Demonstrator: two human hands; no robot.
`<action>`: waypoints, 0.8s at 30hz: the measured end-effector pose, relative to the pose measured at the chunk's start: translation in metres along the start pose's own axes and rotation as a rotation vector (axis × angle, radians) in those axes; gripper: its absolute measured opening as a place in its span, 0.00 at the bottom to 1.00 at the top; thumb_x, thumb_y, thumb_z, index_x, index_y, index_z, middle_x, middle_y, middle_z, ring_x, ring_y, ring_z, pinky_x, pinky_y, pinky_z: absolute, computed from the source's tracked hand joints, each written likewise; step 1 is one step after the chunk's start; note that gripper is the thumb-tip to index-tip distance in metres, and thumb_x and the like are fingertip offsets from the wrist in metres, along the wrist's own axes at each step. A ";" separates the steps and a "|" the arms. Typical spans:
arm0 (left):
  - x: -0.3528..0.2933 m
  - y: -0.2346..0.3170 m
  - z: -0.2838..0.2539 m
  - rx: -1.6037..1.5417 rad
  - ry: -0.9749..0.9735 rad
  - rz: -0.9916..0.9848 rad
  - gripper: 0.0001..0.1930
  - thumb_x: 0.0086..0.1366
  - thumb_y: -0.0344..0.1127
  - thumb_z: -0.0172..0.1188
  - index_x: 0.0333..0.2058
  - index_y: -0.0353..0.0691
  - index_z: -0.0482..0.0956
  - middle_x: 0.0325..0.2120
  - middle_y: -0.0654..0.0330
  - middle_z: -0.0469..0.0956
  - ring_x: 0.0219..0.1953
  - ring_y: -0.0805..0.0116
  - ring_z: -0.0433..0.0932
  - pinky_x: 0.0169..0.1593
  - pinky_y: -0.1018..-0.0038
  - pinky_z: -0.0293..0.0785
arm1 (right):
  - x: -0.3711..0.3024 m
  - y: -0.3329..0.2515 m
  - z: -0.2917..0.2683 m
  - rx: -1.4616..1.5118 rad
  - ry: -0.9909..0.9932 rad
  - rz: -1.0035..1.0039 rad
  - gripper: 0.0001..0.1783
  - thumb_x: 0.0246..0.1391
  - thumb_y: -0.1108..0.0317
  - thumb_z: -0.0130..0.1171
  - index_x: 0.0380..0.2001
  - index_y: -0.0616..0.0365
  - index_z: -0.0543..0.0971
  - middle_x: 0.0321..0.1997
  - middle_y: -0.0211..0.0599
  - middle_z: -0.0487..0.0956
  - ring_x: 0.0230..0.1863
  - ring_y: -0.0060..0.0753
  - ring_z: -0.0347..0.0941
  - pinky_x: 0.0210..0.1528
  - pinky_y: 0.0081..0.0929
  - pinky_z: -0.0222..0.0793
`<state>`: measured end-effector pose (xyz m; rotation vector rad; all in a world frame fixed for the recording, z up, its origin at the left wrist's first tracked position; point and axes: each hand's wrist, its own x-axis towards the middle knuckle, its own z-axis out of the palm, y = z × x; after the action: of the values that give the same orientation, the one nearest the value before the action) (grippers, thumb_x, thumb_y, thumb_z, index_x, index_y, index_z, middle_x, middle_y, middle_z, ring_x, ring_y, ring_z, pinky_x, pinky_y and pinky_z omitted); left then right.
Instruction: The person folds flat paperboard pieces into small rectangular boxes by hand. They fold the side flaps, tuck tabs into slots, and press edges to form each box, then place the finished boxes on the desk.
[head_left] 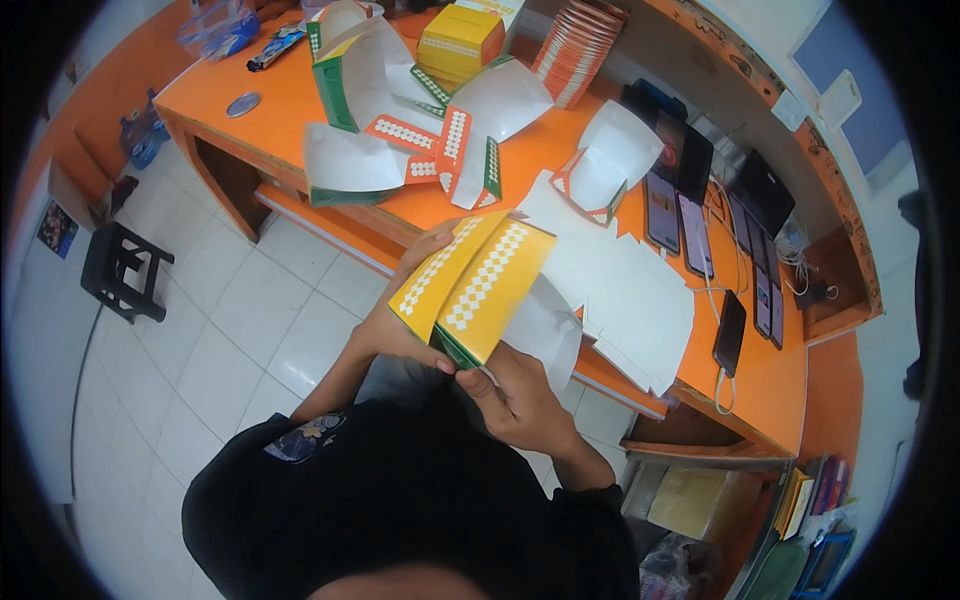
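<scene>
Between my two hands is a small cardboard box, yellow with rows of white diamonds and a green side low down. My left hand wraps round its left side, with the thumb at the lower corner. My right hand grips the lower right corner, thumb pressed near the green edge. A white flap spreads out to the right of the box. Just beyond, on the orange table, lie partly folded cartons with white insides and green or red edges. Flat white card sheets lie to the right.
Yellow folded boxes and a tall stack of red-orange cartons stand at the back. Several phones with cables line the right side. A round lid sits at the left. A black stool stands on the tiled floor.
</scene>
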<state>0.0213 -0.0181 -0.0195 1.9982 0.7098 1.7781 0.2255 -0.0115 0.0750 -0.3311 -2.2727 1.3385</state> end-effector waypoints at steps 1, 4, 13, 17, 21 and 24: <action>0.003 0.004 -0.005 0.049 -0.008 -0.015 0.62 0.33 0.52 0.80 0.65 0.43 0.50 0.62 0.47 0.54 0.65 0.50 0.54 0.65 0.57 0.52 | 0.000 0.003 0.000 -0.057 0.038 -0.032 0.13 0.61 0.66 0.51 0.46 0.62 0.72 0.40 0.49 0.75 0.39 0.50 0.74 0.43 0.37 0.70; 0.011 0.013 -0.008 -0.114 -0.007 -0.112 0.57 0.33 0.45 0.79 0.63 0.46 0.55 0.61 0.44 0.57 0.64 0.48 0.57 0.63 0.57 0.54 | 0.002 0.015 0.003 -0.144 0.087 -0.235 0.12 0.59 0.69 0.54 0.44 0.63 0.73 0.41 0.51 0.74 0.40 0.50 0.74 0.44 0.39 0.69; 0.014 0.014 -0.010 -0.302 0.438 -0.499 0.56 0.36 0.55 0.68 0.62 0.43 0.49 0.56 0.50 0.60 0.60 0.53 0.62 0.60 0.58 0.62 | -0.038 -0.015 -0.086 -0.580 0.774 -0.397 0.16 0.52 0.75 0.56 0.45 0.68 0.74 0.35 0.43 0.80 0.31 0.33 0.79 0.33 0.26 0.74; 0.022 0.004 -0.020 -0.545 0.487 -0.495 0.52 0.34 0.51 0.67 0.60 0.45 0.52 0.50 0.51 0.66 0.58 0.52 0.66 0.57 0.58 0.70 | -0.023 -0.010 -0.150 -0.503 0.782 -0.171 0.17 0.58 0.73 0.53 0.49 0.69 0.72 0.34 0.39 0.78 0.31 0.24 0.75 0.29 0.22 0.69; 0.026 -0.011 -0.016 -0.799 0.412 -0.385 0.47 0.34 0.46 0.66 0.57 0.46 0.56 0.48 0.51 0.68 0.55 0.52 0.69 0.55 0.59 0.72 | 0.022 0.040 -0.157 -0.572 0.391 0.244 0.22 0.55 0.69 0.59 0.52 0.65 0.71 0.36 0.44 0.80 0.32 0.29 0.78 0.33 0.23 0.73; 0.023 -0.020 -0.006 -0.887 0.337 -0.339 0.45 0.33 0.43 0.66 0.54 0.46 0.58 0.50 0.49 0.67 0.55 0.52 0.68 0.54 0.59 0.73 | 0.026 0.046 -0.139 -0.668 0.476 -0.011 0.24 0.53 0.68 0.62 0.52 0.64 0.71 0.40 0.48 0.81 0.32 0.35 0.81 0.34 0.26 0.75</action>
<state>0.0147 0.0113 -0.0113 0.9552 0.2338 1.7794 0.2733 0.1270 0.0991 -0.7615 -2.2151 0.3824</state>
